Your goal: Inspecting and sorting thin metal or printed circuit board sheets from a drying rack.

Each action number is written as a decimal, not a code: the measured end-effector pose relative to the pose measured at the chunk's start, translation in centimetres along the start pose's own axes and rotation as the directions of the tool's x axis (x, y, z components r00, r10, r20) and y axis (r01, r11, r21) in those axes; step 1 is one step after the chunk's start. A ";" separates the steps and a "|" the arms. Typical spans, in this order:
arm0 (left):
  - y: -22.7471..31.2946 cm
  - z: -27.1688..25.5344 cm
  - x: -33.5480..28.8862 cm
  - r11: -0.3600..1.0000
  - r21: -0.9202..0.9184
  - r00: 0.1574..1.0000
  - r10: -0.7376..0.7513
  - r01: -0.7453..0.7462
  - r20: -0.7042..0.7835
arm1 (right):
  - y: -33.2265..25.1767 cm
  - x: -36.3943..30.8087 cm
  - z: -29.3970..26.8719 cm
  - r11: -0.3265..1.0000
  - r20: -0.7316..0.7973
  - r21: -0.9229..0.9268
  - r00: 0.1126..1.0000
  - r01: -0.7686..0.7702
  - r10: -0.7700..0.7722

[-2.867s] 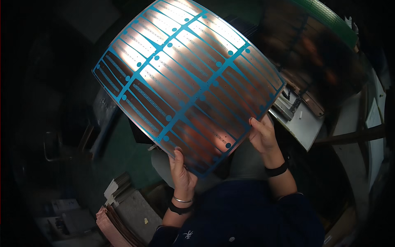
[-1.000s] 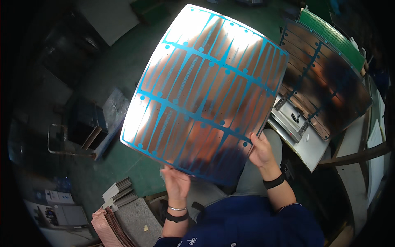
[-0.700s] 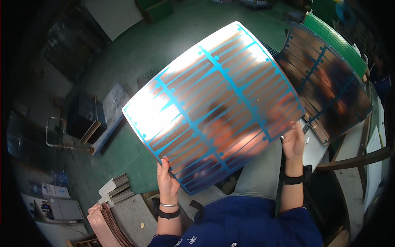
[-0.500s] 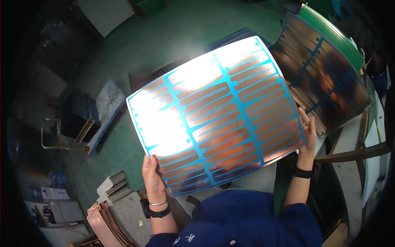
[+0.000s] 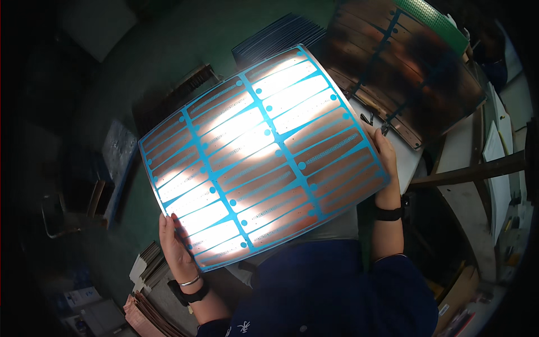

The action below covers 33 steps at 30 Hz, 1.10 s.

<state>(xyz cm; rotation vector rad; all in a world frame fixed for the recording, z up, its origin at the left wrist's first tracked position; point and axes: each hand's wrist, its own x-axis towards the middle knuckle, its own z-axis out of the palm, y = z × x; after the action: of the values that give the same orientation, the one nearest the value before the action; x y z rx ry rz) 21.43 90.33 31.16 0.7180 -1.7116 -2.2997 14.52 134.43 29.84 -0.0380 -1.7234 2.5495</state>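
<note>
A large copper-faced circuit board panel (image 5: 241, 194), marked with blue lines and dots, is held up at a tilt in front of me. Bright glare lies across its middle and lower left. My left hand (image 5: 177, 250) grips its lower left edge, the thumb on the face and the other fingers partly hidden. At the right edge, my right hand (image 5: 386, 160) holds the panel, its fingers curling partly behind it. A second, darker copper panel (image 5: 432, 90) with the same blue lines leans just beyond my right hand, apart from the held one.
A green panel (image 5: 435, 22) stands behind the dark one. Dark boards (image 5: 281, 42) are stacked upright at the back, beside a brown rack (image 5: 174, 95). Grey-white sheets (image 5: 149, 269) and pinkish sheets (image 5: 149, 317) lie lower left. A brown bar (image 5: 471, 171) crosses at right.
The held panel and both hands have shifted left in the view, and the glare has moved across its face. The surroundings have shifted too. Both hands keep their grip.
</note>
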 end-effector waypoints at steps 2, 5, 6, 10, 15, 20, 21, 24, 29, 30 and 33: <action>-0.4 -0.2 0.3 0.999 0.051 1.000 -0.018 0.017 0.016 | -0.4 -0.1 0.4 1.000 0.012 0.002 1.000 -0.007 0.007; -0.8 0.1 0.3 1.000 -0.003 0.995 0.021 -0.022 -0.102 | -0.3 -0.5 0.8 0.992 -0.012 0.122 0.999 -0.032 0.034; -0.7 0.1 0.3 0.999 0.018 0.998 0.042 -0.041 -0.053 | 0.1 -0.5 0.5 0.992 -0.020 0.123 0.999 -0.031 0.033; -0.5 -0.8 0.5 0.997 0.065 0.998 0.028 -0.031 0.047 | 0.9 -0.2 0.3 0.995 -0.067 0.097 0.997 -0.025 0.032; -0.5 -1.3 0.6 0.999 0.021 0.998 0.049 -0.049 0.036 | 1.1 0.2 0.7 0.996 -0.056 0.078 0.998 -0.037 0.042; -0.2 -2.2 0.8 0.998 0.028 0.996 0.045 -0.047 0.082 | 1.4 0.5 0.4 0.996 -0.035 -0.087 0.999 0.003 -0.007; 0.0 -2.3 0.6 0.999 0.022 0.993 0.041 -0.044 0.107 | 1.5 0.6 0.3 0.969 0.001 -0.237 0.998 0.065 -0.067; 1.1 -0.6 -0.4 0.991 -0.013 0.990 0.132 -0.131 0.043 | -0.2 0.2 1.7 0.972 0.068 0.235 0.998 0.000 -0.017; 2.4 -2.8 0.1 0.900 -0.047 0.886 0.435 -0.433 0.163 | -3.3 0.2 0.0 0.990 0.073 -0.013 0.988 0.138 -0.136; 2.2 -2.4 0.3 0.847 -0.073 0.844 0.531 -0.526 0.078 | -3.5 0.4 -0.6 0.975 0.065 -0.025 0.974 0.219 -0.217; 2.4 -1.2 0.8 0.779 -0.125 0.766 0.627 -0.614 0.144 | -2.2 2.0 -2.6 0.942 0.016 0.135 0.950 0.307 -0.312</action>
<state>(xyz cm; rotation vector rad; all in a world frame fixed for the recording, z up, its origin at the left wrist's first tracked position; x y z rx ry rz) 20.97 88.23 32.93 -0.0945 -1.5987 -1.9597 12.79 137.76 30.99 0.2674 -1.4332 2.4326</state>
